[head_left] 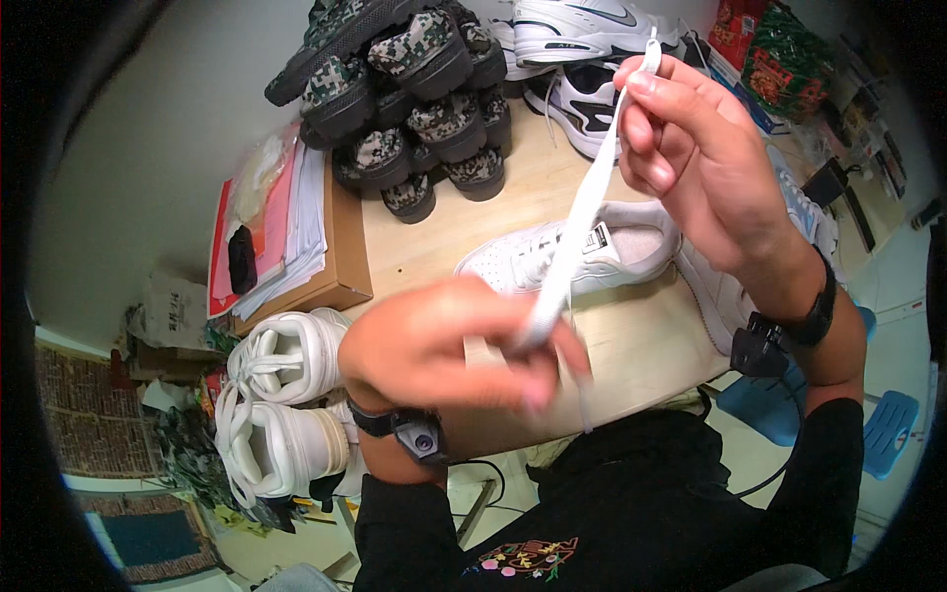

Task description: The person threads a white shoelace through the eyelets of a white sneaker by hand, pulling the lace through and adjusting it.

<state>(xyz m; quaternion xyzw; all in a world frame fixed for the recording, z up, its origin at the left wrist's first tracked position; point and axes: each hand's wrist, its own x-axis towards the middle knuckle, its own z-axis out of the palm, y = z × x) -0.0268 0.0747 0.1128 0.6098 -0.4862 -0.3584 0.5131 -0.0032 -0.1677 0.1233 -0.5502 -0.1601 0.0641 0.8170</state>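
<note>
A flat white shoelace [584,207] runs slantwise between my two hands. One end is pinched between thumb and forefinger of my right hand [695,148], its tip poking up past the fingers. My left hand [459,345], smeared by motion, closes round the lower stretch, and a thin tail of lace hangs below it. Behind the lace lies a white sneaker [631,242] on its sole, toe to the left. A second white shoe [712,296] is partly hidden by my right wrist.
Camouflage shoes [424,118] are stacked at the back, with white sneakers [582,35] beside them. A cardboard box [345,237] under papers stands left on the wooden table [414,237]. White shoes [286,434] sit at the left edge. A blue stool [891,434] is at right.
</note>
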